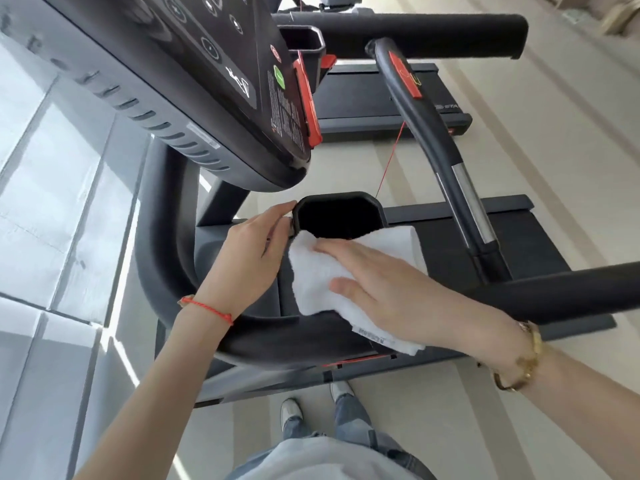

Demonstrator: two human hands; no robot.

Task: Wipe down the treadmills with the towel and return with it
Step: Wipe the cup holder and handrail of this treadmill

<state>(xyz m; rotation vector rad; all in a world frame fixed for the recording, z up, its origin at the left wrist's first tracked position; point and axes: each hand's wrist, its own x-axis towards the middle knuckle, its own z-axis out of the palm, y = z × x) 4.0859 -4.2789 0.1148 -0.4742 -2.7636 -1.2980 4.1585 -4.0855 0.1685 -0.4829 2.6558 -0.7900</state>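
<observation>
My right hand (377, 282) presses the towel (349, 282) flat-fingered beside the cup holder (337, 216); left hand (249, 251) fingers rest loosely on its rim. Unpinched, the towel could slide off the treadmill (166, 271).

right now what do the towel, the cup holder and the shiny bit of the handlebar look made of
towel: white terry cotton by its look, soft matte nap and a sewn label.
cup holder: seemingly moulded black plastic, smooth and dull.
handlebar section: likely polished metal, given its mirror-like sheen.
</observation>
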